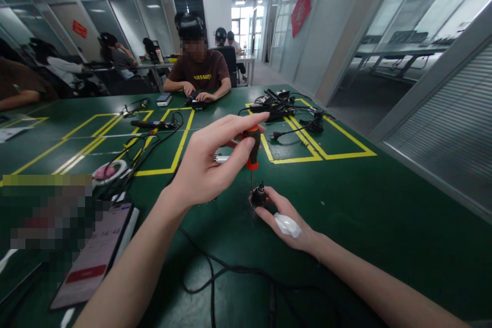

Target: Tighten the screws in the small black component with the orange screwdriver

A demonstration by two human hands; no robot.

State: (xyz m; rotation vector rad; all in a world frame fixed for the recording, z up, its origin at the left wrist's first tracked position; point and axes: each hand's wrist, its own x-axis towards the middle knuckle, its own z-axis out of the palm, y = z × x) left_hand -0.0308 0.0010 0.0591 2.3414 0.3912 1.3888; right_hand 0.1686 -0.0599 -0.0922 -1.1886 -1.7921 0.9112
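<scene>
My left hand [209,159] is closed around the handle of a screwdriver [252,158], black with red-orange ends. Its thin shaft points straight down, and the tip is at a small dark part [259,196] with a narrow metal-tipped stem on top. Whether the tip sits in a screw I cannot tell. My right hand [284,215] pinches that part from the right, low over the green table [346,215]. A white patch [288,225] is stuck to the back of this hand near the thumb. Behind my left fingers a small whitish object [221,159] partly shows.
Black cables [226,268] lie nearest me. At left are a phone [96,251] and a roll of white tape [111,170]. Farther off lie a black tool [151,124] and a pile of cords and adapters [279,105]. A person [198,69] sits across.
</scene>
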